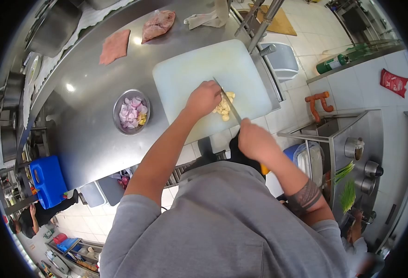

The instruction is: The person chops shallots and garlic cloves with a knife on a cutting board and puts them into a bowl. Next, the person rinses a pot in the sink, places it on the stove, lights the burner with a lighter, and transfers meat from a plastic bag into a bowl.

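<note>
My right hand (255, 139) is wrapped round the handle of a knife (228, 103), whose blade points up and left over the white cutting board (180, 74). Pale yellow chopped pieces (225, 109) lie on the board on both sides of the blade. My left hand (204, 98) rests at the blade's left side with its fingers bent together by the pieces; what its fingertips press on is hidden. To the left of the board, a metal bowl (116, 121) holds sliced purple onion (130, 111) and a few yellow pieces.
Raw meat (158, 27), a flat pink piece (115, 47) and a whitish cloth (203, 19) lie on the steel table (88, 143) beyond the bowl. A blue container (47, 180) is at lower left. One person (30, 220) is at far left, another (356, 231) at lower right.
</note>
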A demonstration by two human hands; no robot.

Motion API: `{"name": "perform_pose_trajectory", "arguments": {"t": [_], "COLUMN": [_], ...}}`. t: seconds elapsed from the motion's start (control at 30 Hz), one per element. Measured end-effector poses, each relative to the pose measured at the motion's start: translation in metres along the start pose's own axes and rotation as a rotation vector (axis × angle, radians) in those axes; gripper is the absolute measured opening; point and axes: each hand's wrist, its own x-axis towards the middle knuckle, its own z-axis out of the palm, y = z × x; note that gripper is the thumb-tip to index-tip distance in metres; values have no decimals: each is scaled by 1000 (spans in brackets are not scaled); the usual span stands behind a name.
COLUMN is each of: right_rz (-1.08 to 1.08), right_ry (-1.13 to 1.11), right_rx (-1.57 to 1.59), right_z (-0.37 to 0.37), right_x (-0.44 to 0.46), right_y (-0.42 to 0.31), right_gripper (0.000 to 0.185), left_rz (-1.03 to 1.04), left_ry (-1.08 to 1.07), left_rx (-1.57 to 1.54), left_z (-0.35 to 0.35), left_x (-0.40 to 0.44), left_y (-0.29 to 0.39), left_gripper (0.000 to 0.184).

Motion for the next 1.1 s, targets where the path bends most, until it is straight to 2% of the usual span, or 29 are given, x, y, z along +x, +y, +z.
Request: {"name": "perform_pose_trajectory", "arguments": {"t": [0.07,0.17,0.2,0.27,0.37,0.47,0.6,0.73,0.87,0.97,1.0,1.1], "right_rz": [68,-12,20,44,80,21,122,52,126,51,83,123], "right_ry": [11,50,-49,-32,12,-12,16,-30,6,-15,-58,-30], "right_rx": [41,31,9,16,46,-7,28,48,80,52,54,84], "right_z": [36,18,-18,5,41,-2,60,-4,59,1,2,48], "right_x": [4,21,11,-3,13,12,12,3,15,8,1,14], "right_y": [10,14,-7,-11,4,-13,-5,-26,-12,-28,-34,-30], "right_gripper": [17,19,21,20,18,20,19,21,22,23,24,23], "left_rz": [-44,12,10,-48,-24,-6,-57,0,-14,0,2,-35], "left_ry": [-92,-26,-34,-90,-70,-32,-92,-94,-73,-73,-65,-92], "left_rx": [37,36,34,85,21,-2,3,3,-24,-59,-55,-51], "left_z": [4,4,4,-1,-1,-6,-4,-9,-9,-14,-15,-13], "left_x": [-1,-2,-6,-3,-7,-6,-8,-11,-9,-9,-6,-11], "left_y": [-4,-5,-4,-3,-6,-3,-10,-10,-14,-13,-15,-18], "left_gripper": [16,15,15,14,13,14,14,12,16,15,15,14]}}
